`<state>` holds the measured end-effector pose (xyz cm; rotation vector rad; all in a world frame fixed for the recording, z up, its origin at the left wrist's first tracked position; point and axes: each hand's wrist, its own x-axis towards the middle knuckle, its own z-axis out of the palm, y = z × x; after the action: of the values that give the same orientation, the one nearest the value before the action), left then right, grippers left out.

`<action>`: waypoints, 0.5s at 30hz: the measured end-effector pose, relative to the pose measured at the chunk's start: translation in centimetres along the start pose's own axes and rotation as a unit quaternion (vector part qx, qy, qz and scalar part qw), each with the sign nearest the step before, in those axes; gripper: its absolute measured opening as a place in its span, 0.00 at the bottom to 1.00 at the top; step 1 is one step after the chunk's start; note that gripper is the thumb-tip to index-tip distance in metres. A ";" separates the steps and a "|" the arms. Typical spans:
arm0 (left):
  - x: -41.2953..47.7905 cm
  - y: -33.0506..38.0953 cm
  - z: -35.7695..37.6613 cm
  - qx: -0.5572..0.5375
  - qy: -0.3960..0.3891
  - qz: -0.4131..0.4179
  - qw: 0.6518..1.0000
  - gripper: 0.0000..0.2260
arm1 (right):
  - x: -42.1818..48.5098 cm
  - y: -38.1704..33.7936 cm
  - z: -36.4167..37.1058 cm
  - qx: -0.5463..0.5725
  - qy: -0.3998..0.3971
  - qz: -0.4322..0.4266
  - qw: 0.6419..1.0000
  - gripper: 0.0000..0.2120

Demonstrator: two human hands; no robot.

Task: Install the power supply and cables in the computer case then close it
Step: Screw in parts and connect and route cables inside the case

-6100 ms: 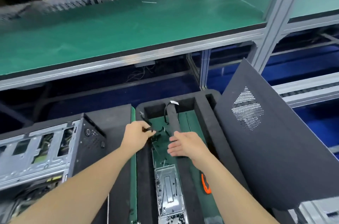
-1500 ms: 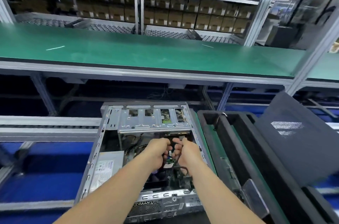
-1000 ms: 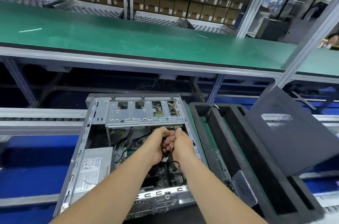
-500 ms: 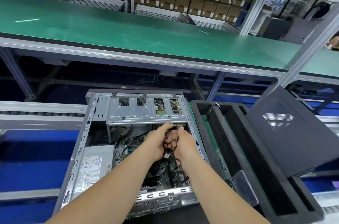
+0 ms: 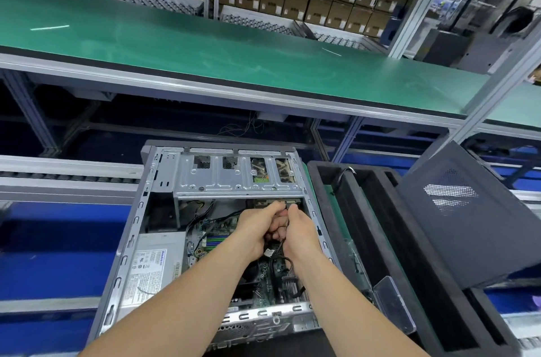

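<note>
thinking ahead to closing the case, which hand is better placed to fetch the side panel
Right, probably: the side panel leans right of the case, beyond the black tray, on the side of the right hand. The left hand would cross. Both grip a cable now.

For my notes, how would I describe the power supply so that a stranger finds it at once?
Start at the open computer case lying below the long green bench. In its near left corner sits the power supply: a plain grey metal box, the only part bearing a large white printed label.
</note>
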<state>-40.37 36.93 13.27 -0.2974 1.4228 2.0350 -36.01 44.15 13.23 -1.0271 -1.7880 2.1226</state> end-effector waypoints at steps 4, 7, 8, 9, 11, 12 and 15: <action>0.0 -0.3 0.0 0.032 -0.008 0.006 0.999 0.10 | 0.1 0.1 0.0 0.010 0.006 0.005 1.000 0.20; 0.0 -0.4 0.1 0.036 -0.013 0.004 0.999 0.10 | 0.2 0.1 0.0 0.026 -0.001 0.007 1.000 0.20; 0.0 -0.4 0.1 0.033 -0.016 0.003 0.999 0.10 | 0.2 0.1 0.0 0.033 -0.007 0.007 0.999 0.20; 0.0 -0.3 0.1 0.029 -0.019 0.001 0.999 0.10 | 0.2 0.1 0.0 0.040 -0.010 0.006 0.999 0.20; 0.0 -0.3 0.1 0.025 -0.020 -0.001 0.999 0.08 | 0.3 0.1 0.0 0.052 -0.013 0.008 0.999 0.20; 0.1 -0.2 0.1 0.026 -0.018 0.000 0.999 0.08 | 0.3 0.1 0.0 0.054 -0.014 0.010 0.998 0.20; 0.2 -0.3 0.1 0.030 -0.019 0.001 0.999 0.07 | 0.4 0.1 -0.1 0.056 -0.021 0.016 0.998 0.19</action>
<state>-40.35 37.19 13.01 -0.2308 1.4592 1.9859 -36.19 44.38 13.00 -0.9952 -1.6604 2.2510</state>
